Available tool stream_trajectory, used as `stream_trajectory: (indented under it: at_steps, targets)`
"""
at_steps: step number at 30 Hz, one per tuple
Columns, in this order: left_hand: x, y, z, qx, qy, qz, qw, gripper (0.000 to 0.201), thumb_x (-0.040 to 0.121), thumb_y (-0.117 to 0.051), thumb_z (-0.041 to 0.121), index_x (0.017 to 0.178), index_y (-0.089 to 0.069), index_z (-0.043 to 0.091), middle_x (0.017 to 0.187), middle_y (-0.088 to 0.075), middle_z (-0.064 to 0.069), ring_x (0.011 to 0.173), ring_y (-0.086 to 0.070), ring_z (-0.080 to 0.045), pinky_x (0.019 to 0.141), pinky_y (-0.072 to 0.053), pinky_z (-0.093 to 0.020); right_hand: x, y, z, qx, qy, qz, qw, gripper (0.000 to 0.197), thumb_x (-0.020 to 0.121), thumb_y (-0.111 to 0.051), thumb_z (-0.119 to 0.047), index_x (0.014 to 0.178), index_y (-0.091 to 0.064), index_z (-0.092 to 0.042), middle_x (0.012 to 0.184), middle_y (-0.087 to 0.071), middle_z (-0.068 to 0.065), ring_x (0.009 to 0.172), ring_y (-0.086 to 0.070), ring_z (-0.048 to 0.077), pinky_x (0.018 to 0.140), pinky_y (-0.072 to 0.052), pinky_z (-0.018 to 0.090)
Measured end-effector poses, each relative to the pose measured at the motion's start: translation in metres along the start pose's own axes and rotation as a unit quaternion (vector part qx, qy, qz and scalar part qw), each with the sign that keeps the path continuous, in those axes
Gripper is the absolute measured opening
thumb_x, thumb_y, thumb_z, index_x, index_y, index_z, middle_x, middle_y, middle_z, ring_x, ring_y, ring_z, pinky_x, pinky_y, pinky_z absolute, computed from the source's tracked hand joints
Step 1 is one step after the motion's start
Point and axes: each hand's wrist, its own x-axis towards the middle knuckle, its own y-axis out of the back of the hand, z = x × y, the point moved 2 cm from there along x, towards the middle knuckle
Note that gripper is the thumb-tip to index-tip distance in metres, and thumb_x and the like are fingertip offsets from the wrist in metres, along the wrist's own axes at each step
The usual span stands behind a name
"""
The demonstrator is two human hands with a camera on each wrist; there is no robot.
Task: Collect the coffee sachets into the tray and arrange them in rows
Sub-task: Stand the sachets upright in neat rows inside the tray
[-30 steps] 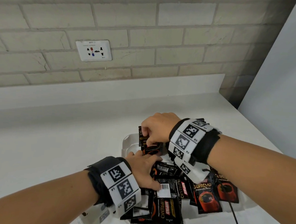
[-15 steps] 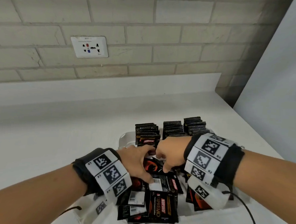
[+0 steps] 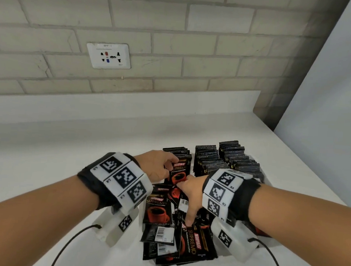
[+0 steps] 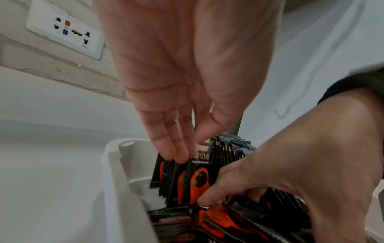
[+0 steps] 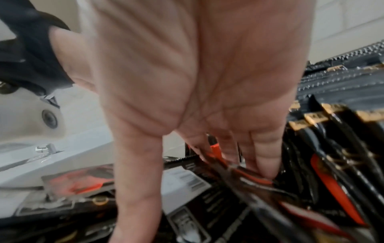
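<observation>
Three rows of upright black coffee sachets (image 3: pixel 207 155) stand at the far end of the white tray (image 4: pixel 116 164). Loose sachets (image 3: pixel 158 210) lie in a heap at its near end. My left hand (image 3: pixel 158 164) reaches over the left row with nearly straight fingers (image 4: pixel 178 156), and they touch the top of the front sachet (image 3: pixel 178 172). My right hand (image 3: pixel 189 195) is low over the heap. Its fingertips (image 5: pixel 268 172) dig between loose sachets and its thumb (image 3: pixel 189 222) is spread back, pressing on another. Most of the tray is hidden under sachets and hands.
The tray sits on a white counter (image 3: pixel 66 157) against a brick wall with a socket plate (image 3: pixel 108 55). A pale panel (image 3: pixel 326 101) stands at the right. Black cables (image 3: pixel 71 243) run from both wrist cameras across the near counter.
My right hand came back from the left row down to the loose heap. My left hand rose from the heap to the front of the left row.
</observation>
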Motion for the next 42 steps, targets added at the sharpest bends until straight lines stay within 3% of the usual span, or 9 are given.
stream_trajectory:
  at_steps: [9, 13, 17, 22, 25, 29, 31, 35, 42]
  targets:
    - [0.005, -0.003, -0.006, -0.016, -0.007, -0.004, 1.0, 0.051, 0.092, -0.041, 0.001, 0.14, -0.037, 0.018, 0.126, -0.055, 0.002, 0.092, -0.044, -0.006, 0.079, -0.034, -0.013, -0.01, 0.004, 0.005, 0.132, -0.014, 0.013, 0.991, 0.099, 0.075, -0.071, -0.045, 0.147, -0.011, -0.013, 0.15, -0.027, 0.004, 0.134, -0.032, 0.02, 0.11, -0.03, 0.034]
    - [0.006, -0.006, -0.009, -0.023, -0.01, -0.011, 1.0, 0.052, 0.09, -0.04, -0.001, 0.139, -0.038, 0.017, 0.124, -0.057, 0.0, 0.09, -0.044, -0.007, 0.063, -0.034, -0.005, -0.007, 0.006, -0.002, 0.134, -0.05, 0.007, 0.99, 0.082, 0.079, -0.065, -0.032, 0.144, -0.02, -0.013, 0.126, -0.045, 0.008, 0.112, -0.048, 0.022, 0.095, -0.044, 0.034]
    - [0.007, -0.008, -0.008, -0.028, -0.009, -0.005, 1.0, 0.052, 0.09, -0.04, -0.001, 0.139, -0.038, 0.017, 0.123, -0.057, 0.0, 0.089, -0.044, -0.007, 0.07, -0.036, -0.012, -0.009, 0.002, -0.009, 0.105, -0.047, 0.024, 0.993, 0.066, 0.085, -0.058, -0.012, 0.141, -0.022, -0.008, 0.115, -0.042, 0.012, 0.094, -0.04, 0.02, 0.07, -0.038, 0.025]
    - [0.008, -0.01, -0.008, -0.03, -0.003, -0.012, 0.999, 0.053, 0.09, -0.041, -0.001, 0.139, -0.037, 0.018, 0.123, -0.057, 0.001, 0.089, -0.044, -0.007, 0.079, -0.034, -0.014, -0.018, 0.001, -0.009, 0.099, -0.004, 0.104, 0.99, 0.057, 0.087, -0.059, -0.012, 0.138, -0.034, -0.01, 0.136, -0.045, 0.011, 0.12, -0.049, 0.026, 0.082, -0.037, 0.024]
    - [0.008, -0.011, -0.009, -0.033, -0.002, -0.015, 0.999, 0.053, 0.09, -0.041, -0.001, 0.14, -0.036, 0.017, 0.124, -0.056, 0.0, 0.088, -0.044, -0.007, 0.078, -0.034, -0.015, -0.012, 0.002, -0.009, 0.081, -0.03, 0.045, 0.995, 0.073, 0.084, -0.062, -0.008, 0.143, -0.019, -0.012, 0.136, -0.038, 0.012, 0.109, -0.049, 0.027, 0.078, -0.039, 0.028]
    - [0.009, -0.012, -0.011, -0.037, -0.002, -0.009, 0.999, 0.053, 0.09, -0.041, -0.001, 0.139, -0.037, 0.018, 0.123, -0.057, 0.001, 0.087, -0.044, -0.007, 0.067, -0.036, -0.01, -0.008, 0.007, -0.007, 0.12, -0.047, 0.008, 0.992, 0.082, 0.079, -0.067, -0.008, 0.143, -0.015, -0.012, 0.086, -0.043, 0.003, 0.077, -0.047, 0.021, 0.06, -0.043, 0.03]
    - [0.009, -0.012, -0.011, -0.035, -0.004, -0.008, 0.999, 0.053, 0.09, -0.041, 0.0, 0.139, -0.037, 0.018, 0.122, -0.057, 0.001, 0.087, -0.044, -0.006, 0.068, -0.036, -0.011, -0.007, 0.008, -0.005, 0.122, -0.047, 0.007, 0.991, 0.084, 0.079, -0.068, -0.009, 0.143, -0.014, -0.01, 0.08, -0.038, 0.001, 0.069, -0.045, 0.019, 0.055, -0.041, 0.027]
    - [0.009, -0.014, -0.011, -0.033, -0.006, -0.006, 0.999, 0.052, 0.089, -0.041, 0.0, 0.139, -0.038, 0.017, 0.123, -0.057, 0.001, 0.086, -0.044, -0.006, 0.064, -0.034, -0.003, -0.006, 0.007, -0.006, 0.107, -0.036, 0.013, 0.994, 0.083, 0.077, -0.07, -0.011, 0.142, -0.021, -0.008, 0.124, -0.048, 0.011, 0.099, -0.054, 0.024, 0.076, -0.049, 0.034]
    - [0.008, -0.014, -0.01, -0.024, 0.0, -0.008, 1.0, 0.053, 0.09, -0.041, 0.0, 0.14, -0.036, 0.019, 0.124, -0.056, 0.002, 0.089, -0.044, -0.006, 0.075, -0.034, -0.013, -0.004, 0.01, -0.003, 0.101, -0.011, 0.031, 0.994, 0.083, 0.073, -0.076, -0.016, 0.14, -0.028, -0.005, 0.132, -0.047, 0.011, 0.118, -0.049, 0.025, 0.096, -0.045, 0.035]
